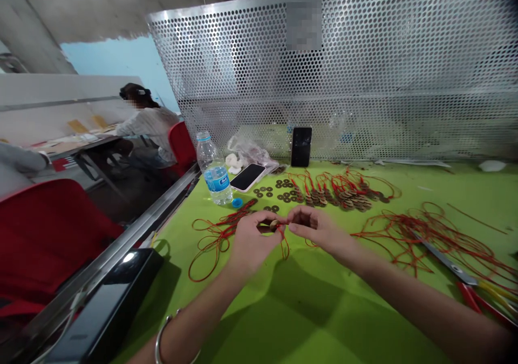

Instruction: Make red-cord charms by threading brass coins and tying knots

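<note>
Near the middle of the green table (299, 310), my left hand (251, 242) has thumb and fingers closed around a bronze-coloured coin (274, 224) with a red cord (286, 249) on it. My right hand (318, 228) meets it from the right, its thumb and fingertips pinching the cord; a loop dangles below. More red cords (218, 231) lie just left of my left hand. Beyond my hands are loose holed coins (264, 192) in small groups and a row of coins tied with red cords (352, 195).
A tangle of red cord (441, 234) and scissors (455, 269) lie at right. At left stand a water bottle (217, 180), its blue cap (237, 202), a flat phone (249, 177) and a black box (117, 299). An upright phone (301, 147) faces me before a perforated metal panel (364, 72). A person (149, 121) sits left.
</note>
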Motion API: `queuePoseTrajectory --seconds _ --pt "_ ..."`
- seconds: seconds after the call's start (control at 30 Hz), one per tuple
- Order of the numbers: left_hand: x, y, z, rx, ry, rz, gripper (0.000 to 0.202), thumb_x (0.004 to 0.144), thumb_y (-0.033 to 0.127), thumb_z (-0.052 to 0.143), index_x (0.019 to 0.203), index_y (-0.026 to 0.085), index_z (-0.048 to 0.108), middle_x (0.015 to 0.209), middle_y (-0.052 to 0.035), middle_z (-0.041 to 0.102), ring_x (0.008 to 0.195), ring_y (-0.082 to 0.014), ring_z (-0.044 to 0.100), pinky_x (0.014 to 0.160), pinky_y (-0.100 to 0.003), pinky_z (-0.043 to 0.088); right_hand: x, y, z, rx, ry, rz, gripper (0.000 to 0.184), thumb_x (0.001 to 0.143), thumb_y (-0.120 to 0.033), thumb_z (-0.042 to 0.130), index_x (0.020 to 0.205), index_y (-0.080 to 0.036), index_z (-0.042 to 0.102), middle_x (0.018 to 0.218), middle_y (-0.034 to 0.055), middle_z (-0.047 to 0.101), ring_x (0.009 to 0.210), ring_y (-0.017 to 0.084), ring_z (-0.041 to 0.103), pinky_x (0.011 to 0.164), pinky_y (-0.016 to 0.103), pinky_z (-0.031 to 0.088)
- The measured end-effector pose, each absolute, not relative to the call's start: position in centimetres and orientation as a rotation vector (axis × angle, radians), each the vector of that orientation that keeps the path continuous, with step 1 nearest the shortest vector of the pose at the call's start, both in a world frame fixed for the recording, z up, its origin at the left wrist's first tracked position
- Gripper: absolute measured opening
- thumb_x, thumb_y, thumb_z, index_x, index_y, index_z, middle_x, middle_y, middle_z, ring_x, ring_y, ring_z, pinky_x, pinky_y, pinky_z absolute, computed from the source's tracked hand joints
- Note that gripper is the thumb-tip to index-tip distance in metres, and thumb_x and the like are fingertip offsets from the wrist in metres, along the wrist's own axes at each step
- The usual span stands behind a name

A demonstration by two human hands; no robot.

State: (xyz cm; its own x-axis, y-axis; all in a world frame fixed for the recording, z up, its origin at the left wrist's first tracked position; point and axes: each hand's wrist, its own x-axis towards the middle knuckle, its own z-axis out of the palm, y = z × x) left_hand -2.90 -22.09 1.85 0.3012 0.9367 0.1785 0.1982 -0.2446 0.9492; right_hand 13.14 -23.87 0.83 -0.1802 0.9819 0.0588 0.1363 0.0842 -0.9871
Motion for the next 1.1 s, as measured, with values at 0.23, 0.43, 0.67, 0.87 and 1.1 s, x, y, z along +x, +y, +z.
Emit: queuePoseTrajectory --seconds 0.23,0.43,0.67,0.87,1.1 --pt "-2.92 -21.99 1.95 1.667 1.065 0.992 0.012 0.062 0.008 0.061 0.070 0.014 0.067 0.068 -0.0011 0.066 0.064 -0.0124 0.061 0.064 -0.022 0.052 13.08 -24.06 0.25 -1.263 -1.650 1.144 0.040 0.067 -0.043 0.070 0.096 -0.016 0.062 0.067 -0.0007 0.050 0.057 0.010 0.041 0.052 0.024 0.033" --pt "-2.89 -21.92 1.65 1.698 1.062 0.991 0.015 0.063 0.007 0.059 0.072 0.015 0.067 0.071 -0.0014 0.068 0.067 -0.0138 0.064 0.066 -0.023 0.053 13.45 -24.15 0.91 -1.358 -1.835 0.873 0.025 0.073 -0.031 0.062 0.094 -0.018 0.067 0.069 0.0013 0.058 0.058 0.011 0.046 0.053 0.023 0.035" --pt "-2.87 -21.53 1.10 1.645 1.042 0.960 0.013 0.064 0.011 0.061 0.074 0.015 0.068 0.074 -0.0021 0.070 0.070 -0.0145 0.065 0.067 -0.024 0.054 13.71 -23.93 0.36 -1.367 -1.881 0.763 0.015 0.073 -0.024 0.059 0.083 -0.019 0.069 0.072 0.0021 0.064 0.061 0.013 0.052 0.056 0.025 0.037" --pt "-2.91 -21.56 1.63 1.643 1.058 0.875 0.013 0.065 0.012 0.064 0.076 0.014 0.070 0.076 -0.0029 0.070 0.071 -0.0145 0.064 0.068 -0.023 0.053 13.94 -23.71 0.21 -1.321 -1.860 0.784 0.013 0.073 -0.022 0.057 0.081 -0.018 0.067 0.074 0.0023 0.065 0.063 0.013 0.053 0.057 0.024 0.039" --pt "-2.92 -21.69 1.59 1.578 0.982 0.852 0.018 0.066 0.021 0.070 0.083 0.015 0.072 0.082 -0.0046 0.072 0.078 -0.0170 0.065 0.073 -0.026 0.052 13.95 -23.78 0.68 -1.387 -1.876 0.642 0.011 0.069 -0.018 0.058 0.077 -0.016 0.066 0.053 -0.0029 0.051 0.049 0.008 0.039 0.046 0.021 0.026"
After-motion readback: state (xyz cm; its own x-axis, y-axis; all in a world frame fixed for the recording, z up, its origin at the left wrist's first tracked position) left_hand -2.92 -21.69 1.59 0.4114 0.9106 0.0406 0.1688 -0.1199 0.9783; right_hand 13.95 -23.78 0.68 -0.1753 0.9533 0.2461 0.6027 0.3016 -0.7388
